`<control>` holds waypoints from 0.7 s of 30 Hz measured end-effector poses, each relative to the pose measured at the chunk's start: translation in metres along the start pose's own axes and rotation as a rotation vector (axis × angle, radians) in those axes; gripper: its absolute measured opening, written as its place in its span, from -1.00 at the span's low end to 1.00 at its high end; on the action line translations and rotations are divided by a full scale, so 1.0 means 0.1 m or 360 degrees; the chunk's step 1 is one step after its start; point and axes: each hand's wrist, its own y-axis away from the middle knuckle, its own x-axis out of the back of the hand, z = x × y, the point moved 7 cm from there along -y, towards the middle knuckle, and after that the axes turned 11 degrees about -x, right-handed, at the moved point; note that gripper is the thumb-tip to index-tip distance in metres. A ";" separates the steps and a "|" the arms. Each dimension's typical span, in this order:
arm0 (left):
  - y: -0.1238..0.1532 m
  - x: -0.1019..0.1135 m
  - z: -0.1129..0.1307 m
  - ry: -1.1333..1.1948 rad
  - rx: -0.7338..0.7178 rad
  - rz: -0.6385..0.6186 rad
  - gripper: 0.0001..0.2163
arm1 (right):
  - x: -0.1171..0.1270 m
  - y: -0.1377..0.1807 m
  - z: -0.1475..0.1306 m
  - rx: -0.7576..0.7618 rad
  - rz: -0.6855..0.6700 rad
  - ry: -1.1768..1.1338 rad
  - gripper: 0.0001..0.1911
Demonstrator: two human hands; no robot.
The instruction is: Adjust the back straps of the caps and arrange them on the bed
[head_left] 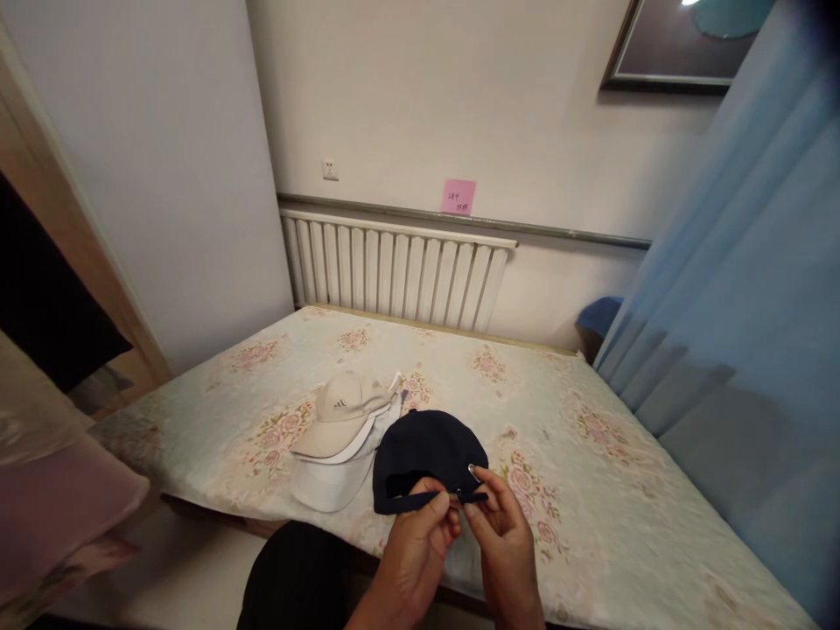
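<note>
A dark navy baseball cap [430,446] is held up over the near edge of the bed, its back opening and strap facing me. My left hand [420,542] pinches the strap left of its fastening, thumb on top. On the strap's other side, my right hand [505,534] grips the end between thumb and fingers, close to a small metal ring on the cap. Just left of the navy cap lies a stack of light caps: a beige cap [347,402] with a dark logo on top, and white and pale grey brims beneath it.
A flowered sheet [486,363] covers the bed. Behind it are a white radiator [400,267] and a pink note [458,197] on the wall. Blue curtain [741,350] hangs at right; a pale cabinet side [171,175] and hanging clothes [59,472] stand left. My dark-clad knee [295,577] shows below.
</note>
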 end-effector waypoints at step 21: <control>0.02 -0.04 0.03 -0.0118 -0.0062 -0.0021 -0.87 | -0.17 0.00 -0.08 -0.0251 -0.0229 -0.0345 -0.85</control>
